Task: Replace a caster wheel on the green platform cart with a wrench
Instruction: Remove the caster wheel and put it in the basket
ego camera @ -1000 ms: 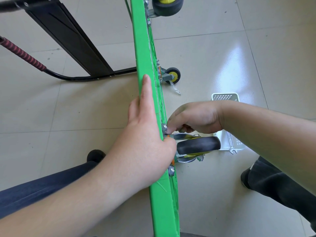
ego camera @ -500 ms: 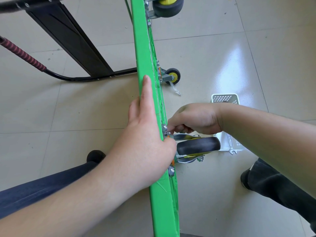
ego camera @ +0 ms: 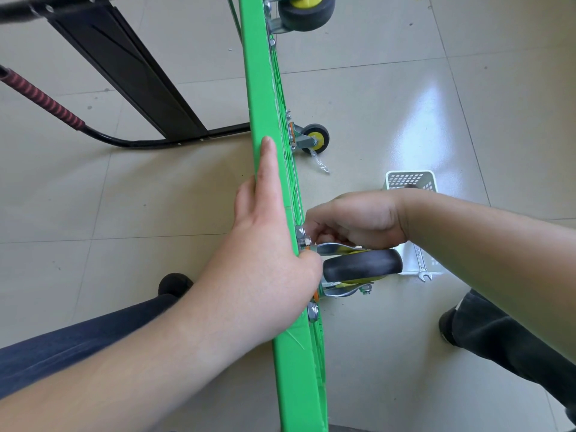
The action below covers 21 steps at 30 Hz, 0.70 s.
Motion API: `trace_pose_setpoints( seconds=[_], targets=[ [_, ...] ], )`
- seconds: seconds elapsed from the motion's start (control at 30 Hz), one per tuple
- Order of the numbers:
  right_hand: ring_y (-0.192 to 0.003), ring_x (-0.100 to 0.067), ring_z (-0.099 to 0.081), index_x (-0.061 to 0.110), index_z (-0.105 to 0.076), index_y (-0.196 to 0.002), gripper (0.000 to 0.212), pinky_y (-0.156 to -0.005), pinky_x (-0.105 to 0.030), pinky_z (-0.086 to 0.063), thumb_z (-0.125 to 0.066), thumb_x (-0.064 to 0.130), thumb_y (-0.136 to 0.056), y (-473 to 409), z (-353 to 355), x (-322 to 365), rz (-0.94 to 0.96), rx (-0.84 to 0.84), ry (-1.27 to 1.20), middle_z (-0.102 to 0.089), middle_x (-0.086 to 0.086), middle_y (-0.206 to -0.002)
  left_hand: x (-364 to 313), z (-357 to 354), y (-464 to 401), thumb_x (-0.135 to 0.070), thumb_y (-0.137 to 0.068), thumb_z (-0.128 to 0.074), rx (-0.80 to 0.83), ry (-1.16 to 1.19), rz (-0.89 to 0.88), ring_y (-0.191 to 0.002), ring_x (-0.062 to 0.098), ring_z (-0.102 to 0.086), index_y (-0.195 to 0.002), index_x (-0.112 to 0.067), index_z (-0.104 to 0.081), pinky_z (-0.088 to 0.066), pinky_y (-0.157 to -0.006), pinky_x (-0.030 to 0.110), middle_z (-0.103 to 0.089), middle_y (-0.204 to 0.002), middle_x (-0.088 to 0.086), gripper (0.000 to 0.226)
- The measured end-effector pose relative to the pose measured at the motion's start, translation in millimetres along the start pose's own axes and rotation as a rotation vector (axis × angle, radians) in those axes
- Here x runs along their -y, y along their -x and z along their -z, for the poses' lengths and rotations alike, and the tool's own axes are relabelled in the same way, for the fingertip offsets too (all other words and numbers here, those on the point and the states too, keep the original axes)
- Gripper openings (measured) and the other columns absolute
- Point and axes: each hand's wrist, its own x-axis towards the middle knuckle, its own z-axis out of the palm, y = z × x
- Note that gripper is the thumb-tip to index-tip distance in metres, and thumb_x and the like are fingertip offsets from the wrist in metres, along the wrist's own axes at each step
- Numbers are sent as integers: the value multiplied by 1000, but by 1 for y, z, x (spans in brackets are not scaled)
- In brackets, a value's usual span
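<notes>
Cart (ego camera: 265, 98) stands on its side edge on the tiled floor (ego camera: 374, 104), the green platform running away from the camera, underside facing right. Left hand (ego camera: 265, 260) lies flat along the top edge of the platform, fingers straight, index finger extended forward, thumb side hooked over the edge just beside the wheel mount; it steadies the deck and grips no tool.

Right hand (ego camera: 352, 219) reaches in from the right, fingers curled, fingertips pinching at the nut (ego camera: 301, 236) on the upper bolt of the near caster's mounting plate. Whether the nut itself or the bolt end is between the fingertips cannot be told; they cover it partly.

Near caster wheel (ego camera: 363, 265): black tyre, yellow hub, metal fork, mounted on the platform underside directly below the right hand. A second bolt with washer (ego camera: 312, 311) shows on the plate below the wheel.

Two more casters are on the same underside further off: one at mid-length (ego camera: 316, 138), one at the top of the frame (ego camera: 307, 9).

Wrench (ego camera: 421, 266) lies in a white perforated basket (ego camera: 410, 179) on the floor, right of the near caster, partly hidden by the right forearm; its open end sticks out over the basket's near edge.

Black folded handle frame (ego camera: 124, 67) with a red-and-black grip (ego camera: 43, 101) lies on the floor left of the platform. Dark trouser legs show at lower left and lower right.
</notes>
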Motion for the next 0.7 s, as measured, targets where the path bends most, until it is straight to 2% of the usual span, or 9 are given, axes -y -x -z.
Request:
trace_pose_setpoints(
  seconds=[0.1,0.23,0.3,0.37,0.4,0.43,0.47,0.6,0.7],
  targets=[
    [-61,-15,-38,18,-64,-66,32,-61,-29,-32,-59,25,-97,1,-3,1,14,-46,24,-51,2,-62,0,0,0,-16,-90,-62,0,2,1,-74,-19,-51,-147,-62,30,-43,-63,0,-3,-158,-35,117],
    [-63,-16,-32,20,-65,-60,35,-61,-29,-28,-64,17,-95,0,2,1,104,-71,66,-41,1,-64,-1,0,0,-17,-91,-62,1,-11,4,-70,-3,-59,-147,-63,30,-44,-56,4,-3,-159,-35,117],
    [-65,-16,-31,21,-63,-51,41,-62,-31,-28,-68,17,-91,0,5,0,131,-41,83,-38,1,-64,-1,0,0,-17,-91,-63,-2,-9,1,-71,-12,-58,-147,-63,30,-45,-57,5,-4,-158,-34,118],
    [-66,-16,-33,14,-65,-65,19,-61,-30,-29,-74,22,-79,0,5,1,132,-26,93,-40,-1,-68,0,0,-1,-17,-91,-63,-3,-5,0,-72,-19,-55,-146,-63,31,-46,-59,5,-6,-157,-33,118],
    [-67,-16,-33,9,-65,-80,19,-61,-30,-29,-74,24,-73,-1,5,0,136,-21,97,-41,-3,-71,0,0,-1,-17,-90,-63,-4,-5,-2,-73,-14,-58,-146,-63,30,-46,-57,6,-6,-157,-33,118],
    [-68,-16,-34,6,-64,-92,30,-61,-29,-29,-74,24,-71,-2,7,-1,139,-25,93,-42,-4,-74,0,0,0,-17,-90,-63,-5,-7,-4,-72,-8,-59,-146,-63,30,-45,-55,7,-6,-157,-33,118],
    [-68,-16,-35,6,-63,-98,35,-61,-28,-30,-74,24,-71,-2,9,-2,139,-28,79,-42,-4,-75,0,0,0,-17,-90,-63,-5,-8,-4,-71,-4,-60,-146,-63,30,-45,-54,7,-6,-157,-34,118],
    [-75,-16,-47,10,-71,-94,22,-65,-23,-38,-74,21,-75,-2,19,-3,155,-75,37,-54,-7,-86,0,0,-1,-18,-89,-63,-1,-12,8,-70,-7,-58,-146,-63,31,-45,-60,3,-5,-160,-31,119],
    [-76,-16,-56,13,-74,-92,6,-68,-24,-41,-70,10,-90,-3,31,-8,153,-118,-4,-65,-2,-82,-1,0,-1,-19,-89,-63,-2,-19,12,-71,-3,-59,-145,-63,33,-46,-62,4,-4,-161,-30,119]
  ],
)
